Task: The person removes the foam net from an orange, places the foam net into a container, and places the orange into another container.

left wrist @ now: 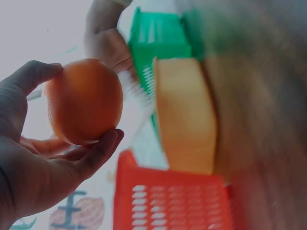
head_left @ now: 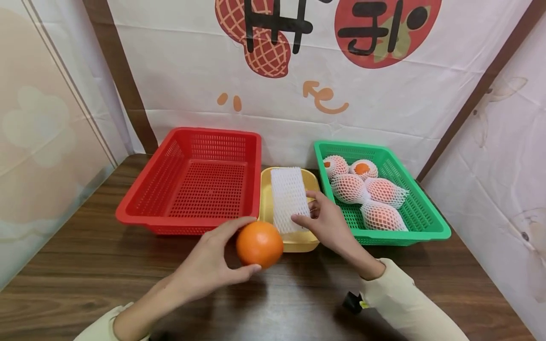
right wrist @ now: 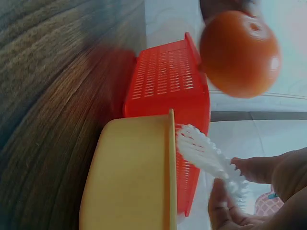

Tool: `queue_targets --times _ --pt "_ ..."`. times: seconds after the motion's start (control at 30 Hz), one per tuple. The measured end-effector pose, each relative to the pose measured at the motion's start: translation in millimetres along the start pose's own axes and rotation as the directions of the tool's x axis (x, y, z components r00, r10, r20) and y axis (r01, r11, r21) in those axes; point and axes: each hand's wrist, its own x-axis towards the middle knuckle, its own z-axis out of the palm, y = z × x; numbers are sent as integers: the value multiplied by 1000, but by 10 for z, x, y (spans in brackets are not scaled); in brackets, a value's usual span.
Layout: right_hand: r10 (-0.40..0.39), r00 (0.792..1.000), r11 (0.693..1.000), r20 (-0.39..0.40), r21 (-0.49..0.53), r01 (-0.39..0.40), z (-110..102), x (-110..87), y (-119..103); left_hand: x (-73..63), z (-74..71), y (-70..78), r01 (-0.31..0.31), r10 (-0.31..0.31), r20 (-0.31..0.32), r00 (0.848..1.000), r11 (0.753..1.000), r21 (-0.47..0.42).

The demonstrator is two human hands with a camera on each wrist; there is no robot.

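Note:
My left hand (head_left: 209, 260) grips an orange (head_left: 259, 244) between thumb and fingers, held up in front of the yellow tray. In the left wrist view the fingers curve round the orange (left wrist: 85, 101). Over the yellow tray (head_left: 266, 199), my right hand (head_left: 326, 220) pinches a white foam net sleeve (head_left: 290, 199) by its right side. The right wrist view shows thumb and fingers on either side of the foam net sleeve (right wrist: 206, 155), which is flat and has a scalloped edge. The orange (right wrist: 240, 53) hangs beyond it there.
At the left stands a red basket (head_left: 187, 220) with nothing inside. A green basket (head_left: 407, 234) at the right holds several oranges in foam nets (head_left: 382, 217). Behind them hangs a printed cloth (head_left: 179, 71). A small black object (head_left: 352, 302) shows by the right sleeve.

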Motion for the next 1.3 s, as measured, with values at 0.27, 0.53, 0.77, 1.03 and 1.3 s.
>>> queue_targets --times 0.27,0.53,0.77,1.03,1.3 --pt "-11 1000 1000 9 -5 11 -58 -32 28 150 -319 -14 22 -17 -126 992 999 36" --pt "-107 994 994 -38 12 108 -357 -211 119 330 -603 -171 112 -87 -215 973 988 106" --pt "-82 994 996 -78 16 84 -585 -205 225 581 -568 -404 186 -153 -222 963 973 136" --pt "-91 990 996 -105 -2 91 -764 -155 237 716 -522 -602 331 -288 -194 938 912 242" --pt "-32 986 997 -161 -74 21 -901 -119 361 883 -521 -689 389 -388 -86 918 834 392"
